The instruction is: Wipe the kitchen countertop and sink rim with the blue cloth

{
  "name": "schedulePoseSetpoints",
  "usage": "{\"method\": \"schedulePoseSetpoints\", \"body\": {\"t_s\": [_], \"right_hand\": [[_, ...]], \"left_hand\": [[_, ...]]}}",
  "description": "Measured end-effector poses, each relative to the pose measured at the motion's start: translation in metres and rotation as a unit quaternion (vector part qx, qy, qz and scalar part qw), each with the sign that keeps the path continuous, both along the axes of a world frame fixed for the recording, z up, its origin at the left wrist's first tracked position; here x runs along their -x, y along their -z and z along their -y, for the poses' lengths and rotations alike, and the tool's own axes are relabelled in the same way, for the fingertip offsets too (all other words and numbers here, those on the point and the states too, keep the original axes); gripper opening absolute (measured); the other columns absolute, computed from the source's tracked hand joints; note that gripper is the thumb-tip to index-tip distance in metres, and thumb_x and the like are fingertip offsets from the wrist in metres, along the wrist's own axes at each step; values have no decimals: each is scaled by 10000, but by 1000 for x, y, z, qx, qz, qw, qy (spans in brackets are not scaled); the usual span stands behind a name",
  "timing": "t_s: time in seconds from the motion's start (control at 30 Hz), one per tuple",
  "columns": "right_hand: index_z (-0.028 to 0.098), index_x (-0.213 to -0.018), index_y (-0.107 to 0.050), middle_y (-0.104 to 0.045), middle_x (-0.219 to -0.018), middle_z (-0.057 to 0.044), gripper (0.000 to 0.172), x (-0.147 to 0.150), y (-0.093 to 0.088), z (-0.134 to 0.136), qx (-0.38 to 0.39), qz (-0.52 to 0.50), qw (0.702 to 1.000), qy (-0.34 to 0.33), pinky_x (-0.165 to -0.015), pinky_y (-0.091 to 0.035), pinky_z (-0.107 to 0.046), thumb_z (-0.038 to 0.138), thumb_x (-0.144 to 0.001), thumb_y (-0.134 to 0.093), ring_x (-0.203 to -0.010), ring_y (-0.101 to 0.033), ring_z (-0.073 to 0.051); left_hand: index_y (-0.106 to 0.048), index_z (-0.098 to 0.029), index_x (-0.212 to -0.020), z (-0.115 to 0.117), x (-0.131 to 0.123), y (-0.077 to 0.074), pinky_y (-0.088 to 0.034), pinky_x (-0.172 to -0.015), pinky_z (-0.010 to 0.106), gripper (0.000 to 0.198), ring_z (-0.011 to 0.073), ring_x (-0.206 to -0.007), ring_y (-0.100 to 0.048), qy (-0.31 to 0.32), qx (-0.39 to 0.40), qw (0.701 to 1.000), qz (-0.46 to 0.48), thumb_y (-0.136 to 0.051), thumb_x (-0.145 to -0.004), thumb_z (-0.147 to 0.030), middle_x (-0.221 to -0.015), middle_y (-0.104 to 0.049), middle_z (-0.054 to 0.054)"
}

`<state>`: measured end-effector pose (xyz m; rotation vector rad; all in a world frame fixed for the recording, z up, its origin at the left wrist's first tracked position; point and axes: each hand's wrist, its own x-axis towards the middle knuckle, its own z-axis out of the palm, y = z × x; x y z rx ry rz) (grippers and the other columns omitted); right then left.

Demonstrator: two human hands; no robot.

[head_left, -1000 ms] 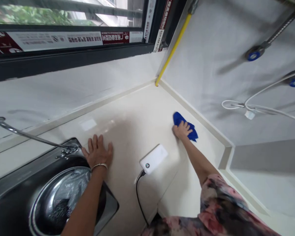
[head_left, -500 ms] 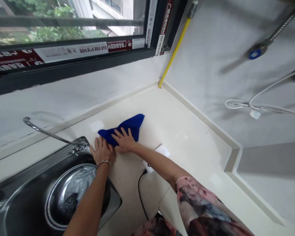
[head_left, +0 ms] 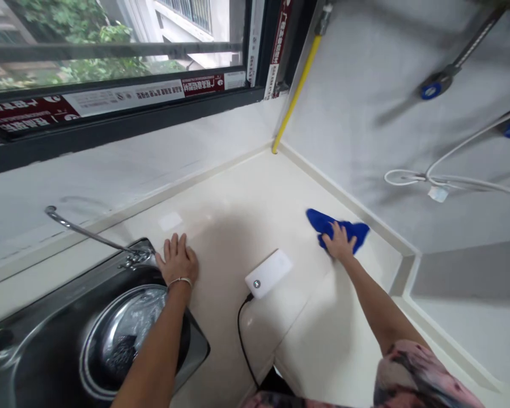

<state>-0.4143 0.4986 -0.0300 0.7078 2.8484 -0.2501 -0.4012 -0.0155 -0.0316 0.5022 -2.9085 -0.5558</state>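
Right hand [head_left: 339,245] flat on blue cloth [head_left: 352,230] (grip open); left hand [head_left: 177,259] splayed on countertop [head_left: 246,198].

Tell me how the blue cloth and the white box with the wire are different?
The blue cloth is soft and crumpled; the white box is hard, flat and rectangular. The right hand presses on the cloth, while no hand touches the box. The box has a black cable plugged into it; the cloth has none. The cloth lies near the wall, the box nearer the counter's front. Both rest on the cream counter.
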Motion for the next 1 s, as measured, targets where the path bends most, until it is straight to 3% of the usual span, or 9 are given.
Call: {"method": "schedulePoseSetpoints", "body": {"t_s": [0.07, 0.13, 0.23, 0.33, 0.6, 0.8, 1.0], "right_hand": [[271, -1663, -282, -225, -1741, -129, 672, -18, 4, -38, -6, 5, 995, 98, -1230, -133, -746, 481, -1026, -314, -1621, -143, -354], [249, -1658, -304, -233, -1729, -181, 688, -18, 5, -56, -5, 1, 983, 181, -1184, -196, -781, 497, -1016, -324, -1606, -170, -399], [164, -1636, -342, -258, -1684, -297, 735, 18, 5, -56, -24, -13, 963, 268, -1056, -257, -875, 527, -996, -364, -1550, -244, -497], [76, -1617, -350, -245, -1638, -394, 781, 76, 8, -39, -48, -21, 956, 289, -963, -280, -917, 534, -985, -392, -1482, -316, -563], [-6, -1595, -365, -264, -1611, -433, 848, 223, 14, 47, -39, -85, 979, 179, -956, -255, -936, 521, -938, -462, -1443, -330, -601], [79, -1641, -312, -252, -1694, -271, 818, 298, 12, 101, -33, -75, 997, 5, -1138, -210, -825, 537, -973, -422, -1535, -204, -549], [136, -1670, -237, -169, -1746, -173, 818, 353, 17, 164, 20, -63, 986, -155, -1207, -109, -771, 552, -984, -399, -1589, -101, -466]], "left_hand": [[-489, -175, -1551, 0, 0, -1, -104, -1291, 625, 584, 280, -1578, -257, -3, -1, 1000, -3, -236, -1053, -346, -1672, -360, 70], [-486, -171, -1550, 0, 1, -1, -106, -1290, 628, 593, 283, -1577, -256, -5, -2, 1000, -4, -222, -1054, -360, -1673, -359, 73], [-480, -180, -1555, 0, 1, 0, -100, -1293, 618, 597, 281, -1578, -253, -6, 3, 1000, -7, -215, -1059, -383, -1675, -356, 71], [-478, -183, -1557, 0, 2, 0, -93, -1301, 603, 601, 279, -1579, -253, -6, 9, 1000, 0, -208, -1063, -394, -1676, -354, 72], [-502, -164, -1540, 5, 1, 9, -126, -1293, 609, 620, 300, -1560, -298, 4, 52, 999, -11, -194, -1063, -414, -1655, -388, 86], [-505, -162, -1540, 12, -1, 16, -151, -1290, 603, 629, 305, -1565, -290, 13, 69, 997, 1, -195, -1059, -422, -1654, -389, 78], [-507, -166, -1538, 12, -3, 16, -155, -1293, 589, 633, 296, -1569, -284, 17, 81, 997, 0, -185, -1062, -432, -1654, -388, 64]]}}
